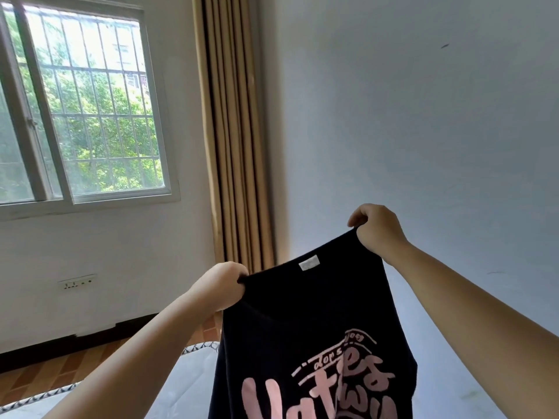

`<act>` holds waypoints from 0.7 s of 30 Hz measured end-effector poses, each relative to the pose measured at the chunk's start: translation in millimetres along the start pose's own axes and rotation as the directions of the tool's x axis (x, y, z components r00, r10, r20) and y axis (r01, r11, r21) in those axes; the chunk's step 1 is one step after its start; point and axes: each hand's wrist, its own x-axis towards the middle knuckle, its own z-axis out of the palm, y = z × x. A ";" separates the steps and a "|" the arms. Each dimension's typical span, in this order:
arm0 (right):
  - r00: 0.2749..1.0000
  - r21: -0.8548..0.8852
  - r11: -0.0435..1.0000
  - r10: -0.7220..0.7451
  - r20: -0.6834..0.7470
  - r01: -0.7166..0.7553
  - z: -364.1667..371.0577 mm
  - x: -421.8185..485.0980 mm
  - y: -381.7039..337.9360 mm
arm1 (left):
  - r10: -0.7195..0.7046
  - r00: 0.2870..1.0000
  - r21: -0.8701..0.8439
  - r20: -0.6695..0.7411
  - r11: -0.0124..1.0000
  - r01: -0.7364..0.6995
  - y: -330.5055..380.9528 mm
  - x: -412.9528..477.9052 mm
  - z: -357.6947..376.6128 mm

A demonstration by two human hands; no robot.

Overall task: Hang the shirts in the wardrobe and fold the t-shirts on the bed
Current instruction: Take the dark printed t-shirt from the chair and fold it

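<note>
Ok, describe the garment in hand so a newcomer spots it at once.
Below the tan curtain, over the bed, the left hand and right hand hold up a black t-shirt by its top edge. Pink lettering and a white neck label mark it.

- The black t-shirt [287, 313] carries a large pink print [317, 385] on its front; the biggest letters, in a loose brush script, look like "Hat", and their lower part is cut off by the bottom edge of the view
- Up and to the right of these, more script letters climb at a slant; "es" can be made out, followed by a curl that may be another "s"
- Small pink letters along a curved band above the big script read roughly "dors"; a second short word further along the band is too small to tell
- The white neck label [309, 264] inside the collar has print too faint and small to read
</note>
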 end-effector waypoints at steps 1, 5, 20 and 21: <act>1.000 -0.011 1.000 -0.009 0.015 0.009 -2.3 2.2 -1.6 | -0.049 0.998 -0.160 -0.027 0.986 0.044 -0.5 0.7 -4.2; 0.986 0.135 0.978 0.154 0.072 -0.162 -15.5 15.0 6.5 | -0.240 0.968 -0.694 -0.078 0.709 0.121 -1.4 2.6 -34.7; 0.989 0.060 0.998 -0.026 -0.145 0.035 -11.6 39.7 -66.8 | -0.505 0.660 -0.724 -0.556 0.684 -0.087 6.8 16.4 -121.4; 0.968 0.126 0.988 -0.058 -0.244 0.091 -14.1 39.0 -74.3 | -0.482 0.609 -0.676 -0.630 0.726 -0.125 4.0 13.5 -124.7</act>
